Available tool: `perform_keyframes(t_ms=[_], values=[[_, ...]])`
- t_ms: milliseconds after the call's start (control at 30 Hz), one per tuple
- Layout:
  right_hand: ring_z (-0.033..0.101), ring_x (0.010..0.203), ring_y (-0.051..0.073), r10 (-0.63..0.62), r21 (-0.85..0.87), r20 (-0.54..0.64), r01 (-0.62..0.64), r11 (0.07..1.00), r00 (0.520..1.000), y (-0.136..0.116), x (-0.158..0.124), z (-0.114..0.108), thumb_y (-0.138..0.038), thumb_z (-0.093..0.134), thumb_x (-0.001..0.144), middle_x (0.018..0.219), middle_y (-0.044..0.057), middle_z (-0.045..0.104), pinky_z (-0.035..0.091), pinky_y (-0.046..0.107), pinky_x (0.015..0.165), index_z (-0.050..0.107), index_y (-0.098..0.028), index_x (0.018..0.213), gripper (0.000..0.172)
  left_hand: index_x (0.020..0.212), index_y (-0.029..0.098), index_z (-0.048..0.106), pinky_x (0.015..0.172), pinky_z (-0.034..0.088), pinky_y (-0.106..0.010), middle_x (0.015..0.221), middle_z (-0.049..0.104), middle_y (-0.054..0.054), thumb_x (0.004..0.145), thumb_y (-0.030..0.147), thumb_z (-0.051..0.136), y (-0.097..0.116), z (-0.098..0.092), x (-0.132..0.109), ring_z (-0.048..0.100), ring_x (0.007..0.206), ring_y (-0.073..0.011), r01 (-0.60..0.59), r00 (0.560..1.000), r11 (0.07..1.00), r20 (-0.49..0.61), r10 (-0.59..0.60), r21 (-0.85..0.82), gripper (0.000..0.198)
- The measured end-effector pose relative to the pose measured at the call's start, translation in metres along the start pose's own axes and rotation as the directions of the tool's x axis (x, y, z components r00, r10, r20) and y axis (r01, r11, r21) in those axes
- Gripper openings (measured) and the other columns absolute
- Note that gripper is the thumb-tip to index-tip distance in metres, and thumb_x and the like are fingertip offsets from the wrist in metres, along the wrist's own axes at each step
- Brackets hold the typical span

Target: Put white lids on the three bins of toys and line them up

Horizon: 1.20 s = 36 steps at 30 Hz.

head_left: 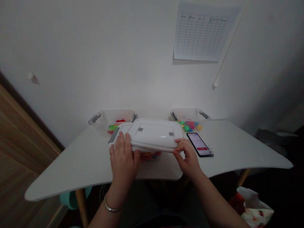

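A white plastic lid lies slightly skewed across the top of a storage box whose lower lid shows at the left with a grey latch. Under the front edge, red and orange contents show through the box's side. My left hand rests with its fingers stretched over the left part of the lids, its thumb at the front edge. At the front right corner, my right hand pinches the upper lid's rim between thumb and fingers.
Two lidless clear bins stand by the wall: the left bin holds red and green pieces, the right bin multicoloured ones. A phone lies right of the box on the white table. A printed sheet hangs above.
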State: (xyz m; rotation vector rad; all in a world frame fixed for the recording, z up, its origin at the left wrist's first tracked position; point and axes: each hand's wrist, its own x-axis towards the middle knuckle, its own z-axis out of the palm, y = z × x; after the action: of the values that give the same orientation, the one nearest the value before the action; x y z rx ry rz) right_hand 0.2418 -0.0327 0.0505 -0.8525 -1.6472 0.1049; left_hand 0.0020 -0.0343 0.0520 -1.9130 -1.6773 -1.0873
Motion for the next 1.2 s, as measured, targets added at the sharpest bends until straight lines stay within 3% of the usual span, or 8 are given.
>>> perform_keyframes(t_ms=[133, 200, 333, 567, 733, 867, 1067, 1200], values=[[0.060, 0.104, 0.027, -0.034, 0.033, 0.071, 0.032, 0.999, 0.997, 0.007, 0.006, 0.002, -0.030, 0.055, 0.089, 0.080, 0.004, 0.058, 0.049, 0.047, 0.091, 0.052, -0.025, 0.077, 0.014, 0.151, 0.011, 0.025, 0.113, 0.027, -0.058, 0.160, 0.019, -0.026, 0.094, 0.035, 0.042, 0.000, 0.009, -0.008, 0.019, 0.149, -0.0361, -0.096, 0.994, 0.987, -0.068, 0.087, -0.132, 0.065], [0.057, 0.117, 0.028, -0.032, 0.039, 0.115, 0.028, 0.999, 0.993, 0.011, 0.010, 0.004, -0.031, 0.054, 0.090, 0.098, 0.008, 0.063, 0.045, 0.050, 0.099, 0.051, -0.025, 0.080, 0.013, 0.150, 0.014, 0.028, 0.115, 0.026, -0.057, 0.161, 0.017, -0.023, 0.094, 0.035, 0.044, -0.005, 0.010, -0.008, 0.016, 0.150, -0.0345, -0.092, 0.991, 0.982, -0.115, 0.073, -0.165, 0.062], [0.036, 0.142, 0.027, -0.043, 0.037, 0.219, 0.036, 0.999, 0.975, 0.017, 0.016, 0.006, -0.031, 0.048, 0.093, 0.141, 0.012, 0.051, 0.032, 0.055, 0.113, 0.049, -0.024, 0.085, 0.011, 0.140, 0.018, 0.044, 0.118, 0.024, -0.057, 0.160, 0.022, -0.020, 0.096, 0.036, 0.041, -0.023, 0.010, -0.004, 0.017, 0.150, -0.0320, 0.057, 0.987, 0.969, -0.131, -0.091, -0.240, 0.048], [0.035, 0.141, 0.027, -0.036, -0.056, 0.264, 0.053, 0.997, 0.964, 0.016, 0.021, 0.018, -0.025, 0.050, 0.088, 0.143, 0.012, 0.050, 0.030, 0.056, 0.113, 0.050, -0.025, 0.088, 0.001, 0.125, 0.017, 0.051, 0.117, 0.028, -0.054, 0.161, 0.019, -0.022, 0.097, 0.034, 0.038, -0.025, 0.008, -0.001, 0.020, 0.150, -0.0293, 0.217, 0.970, 0.897, -0.015, -0.241, -0.386, 0.035], [0.044, 0.134, 0.029, -0.043, -0.239, 0.088, 0.063, 0.969, 0.995, 0.022, 0.011, 0.017, -0.025, 0.052, 0.088, 0.125, 0.013, 0.060, 0.033, 0.056, 0.110, 0.050, -0.024, 0.092, 0.004, 0.130, 0.017, 0.048, 0.115, 0.033, -0.052, 0.157, 0.029, -0.023, 0.094, 0.029, 0.045, -0.008, 0.018, -0.006, 0.028, 0.148, -0.0289, 0.096, 0.993, 0.927, -0.029, -0.114, -0.363, 0.038], [0.041, 0.136, 0.031, -0.024, -0.471, -0.006, 0.019, 0.882, 1.000, 0.022, 0.001, 0.009, -0.025, 0.051, 0.090, 0.126, 0.014, 0.060, 0.021, 0.064, 0.115, 0.053, -0.022, 0.098, 0.009, 0.142, 0.019, 0.041, 0.116, 0.032, -0.054, 0.157, 0.031, -0.020, 0.092, 0.022, 0.046, 0.003, 0.028, -0.007, 0.027, 0.148, -0.0297, 0.012, 1.000, 0.911, 0.001, -0.013, -0.412, 0.050], [0.031, 0.144, 0.035, -0.074, -0.657, 0.126, 0.139, 0.741, 0.989, 0.013, -0.004, 0.017, -0.031, 0.054, 0.092, 0.150, 0.020, 0.043, 0.017, 0.070, 0.113, 0.044, -0.017, 0.136, 0.047, 0.153, 0.024, 0.024, 0.116, 0.031, -0.057, 0.160, 0.027, -0.017, 0.088, 0.018, 0.051, 0.018, 0.041, 0.000, 0.023, 0.149, -0.0318, -0.077, 0.995, 0.908, 0.025, 0.096, -0.413, 0.071], [0.038, 0.140, 0.033, -0.074, -0.673, 0.152, 0.158, 0.722, 0.986, 0.019, 0.001, 0.026, -0.024, 0.052, 0.094, 0.139, 0.014, 0.056, 0.023, 0.064, 0.114, 0.054, -0.018, 0.125, 0.032, 0.154, 0.024, 0.021, 0.115, 0.032, -0.058, 0.162, 0.019, -0.018, 0.092, 0.016, 0.043, 0.021, 0.054, 0.007, 0.019, 0.150, -0.0314, -0.105, 0.992, 0.902, 0.022, 0.126, -0.419, 0.066]])
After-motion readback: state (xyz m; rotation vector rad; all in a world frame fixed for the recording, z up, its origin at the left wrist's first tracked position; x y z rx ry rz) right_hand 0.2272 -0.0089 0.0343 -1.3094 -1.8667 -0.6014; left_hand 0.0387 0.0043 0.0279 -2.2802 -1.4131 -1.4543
